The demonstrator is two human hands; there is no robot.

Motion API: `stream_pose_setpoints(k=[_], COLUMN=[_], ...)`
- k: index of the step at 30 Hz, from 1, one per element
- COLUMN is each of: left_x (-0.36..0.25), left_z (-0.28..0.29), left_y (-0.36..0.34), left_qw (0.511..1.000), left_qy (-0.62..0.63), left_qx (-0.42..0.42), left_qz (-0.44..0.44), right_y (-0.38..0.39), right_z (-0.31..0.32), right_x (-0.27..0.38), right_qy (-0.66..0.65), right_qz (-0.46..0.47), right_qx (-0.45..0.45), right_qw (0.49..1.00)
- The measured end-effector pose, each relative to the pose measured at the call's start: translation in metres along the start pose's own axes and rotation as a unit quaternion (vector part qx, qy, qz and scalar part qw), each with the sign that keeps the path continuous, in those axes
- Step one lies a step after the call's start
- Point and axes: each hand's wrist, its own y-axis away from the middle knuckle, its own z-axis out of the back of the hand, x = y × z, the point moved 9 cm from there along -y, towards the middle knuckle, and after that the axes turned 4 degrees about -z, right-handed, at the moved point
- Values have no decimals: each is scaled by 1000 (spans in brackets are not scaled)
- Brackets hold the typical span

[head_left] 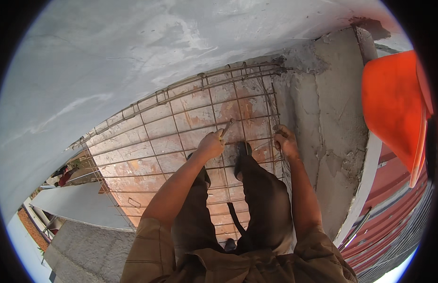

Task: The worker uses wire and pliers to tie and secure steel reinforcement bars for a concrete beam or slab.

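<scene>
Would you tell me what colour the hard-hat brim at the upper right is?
The brim is bright orange, seen in the head view.

A thin rusty metal hook tool (227,127) is tilted toward one o'clock above a rusted steel rebar grid (181,127) laid flat.

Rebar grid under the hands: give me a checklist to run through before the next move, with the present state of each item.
1. Left hand has the small tool in its grip: ok.
2. Tool tip sits at a bar crossing of the rebar grid: ok.
3. Right hand holds the grid's right edge bars: ok.
4. Feet rest on the bars over the formwork boards: cannot tell, the legs hide most of them.
5. Tie wire present at that crossing: cannot tell, too small.
6. Open drop at the grid's left edge guarded: not ok, no rail visible.
</scene>
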Motion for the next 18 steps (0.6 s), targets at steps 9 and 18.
stream_pose_setpoints(k=[9, 18], left_x=[28, 56], left_z=[-26, -49], left_y=[-81, -95], left_qw=[957, 868], left_qy=[-217, -413], left_qx=[58, 118], left_qz=[-182, -249], right_y=[-84, -116], right_z=[-34, -45], right_x=[-57, -50], right_qy=[-52, -18], right_qz=[192, 282], right_qx=[54, 73], right_qw=[978, 956])
